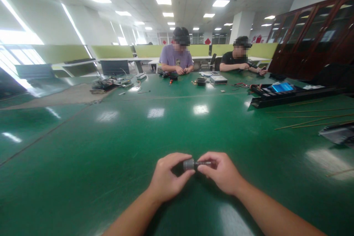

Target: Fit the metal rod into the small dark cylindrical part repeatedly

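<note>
A small grey cylindrical metal part with a thin shaft [189,164] is held sideways between my two hands, just above the green table [132,132]. My left hand [169,175] grips the thick grey body between thumb and fingers. On the other side, the thumb and fingers of my right hand [221,171] close around the thin dark shaft, which points right. The shaft's far end lies partly behind my right fingers. Too little detail shows to tell the part's exact kind.
Across the table sit one person in a purple shirt [177,57] and another in black [235,59]. Loose electronics [106,84] lie far left, and a flat grey box [218,79] stands mid-back. Toward the right are a long black housing [290,96] and thin rods [309,120].
</note>
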`<state>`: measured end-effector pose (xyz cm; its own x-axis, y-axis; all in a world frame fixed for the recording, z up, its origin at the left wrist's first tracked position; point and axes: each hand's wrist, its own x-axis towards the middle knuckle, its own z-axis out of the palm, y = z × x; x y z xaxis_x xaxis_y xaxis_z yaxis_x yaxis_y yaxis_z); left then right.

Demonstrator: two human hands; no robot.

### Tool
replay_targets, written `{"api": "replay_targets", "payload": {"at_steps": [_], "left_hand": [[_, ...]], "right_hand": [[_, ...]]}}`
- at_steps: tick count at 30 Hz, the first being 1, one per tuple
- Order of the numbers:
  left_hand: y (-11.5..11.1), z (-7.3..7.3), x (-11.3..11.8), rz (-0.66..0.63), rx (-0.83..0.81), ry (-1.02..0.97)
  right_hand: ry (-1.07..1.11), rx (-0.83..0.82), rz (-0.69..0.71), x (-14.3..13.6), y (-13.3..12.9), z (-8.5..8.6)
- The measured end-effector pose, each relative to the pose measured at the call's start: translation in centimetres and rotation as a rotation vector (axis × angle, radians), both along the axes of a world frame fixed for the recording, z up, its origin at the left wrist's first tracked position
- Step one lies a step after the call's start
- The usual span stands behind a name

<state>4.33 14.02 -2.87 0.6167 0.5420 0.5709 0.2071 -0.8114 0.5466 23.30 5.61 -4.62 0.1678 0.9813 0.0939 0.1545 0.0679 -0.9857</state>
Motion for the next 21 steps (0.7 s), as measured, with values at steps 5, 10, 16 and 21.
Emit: {"api": "replay_targets", "payload": {"at_steps": [5, 10, 16, 21], "left_hand": [[0.05, 0.16, 0.13, 0.002, -0.006, -0.019], [-0.05, 0.36, 0.23, -0.004, -0.019, -0.024], [-0.09, 0.44, 0.26, -0.023, -0.032, -0.038], [-0.11, 0.44, 0.25, -0.034, -0.026, -0.049]], "right_hand": [[0.015, 0.014, -0.005, 0.05, 0.06, -0.25], [0.022, 0.009, 0.003, 0.08, 0.04, -0.38], [0.023, 0.011, 0.0, 0.02, -0.02, -0.27], [0.03, -0.001, -0.003, -0.02, -0.01, -0.24]]}}
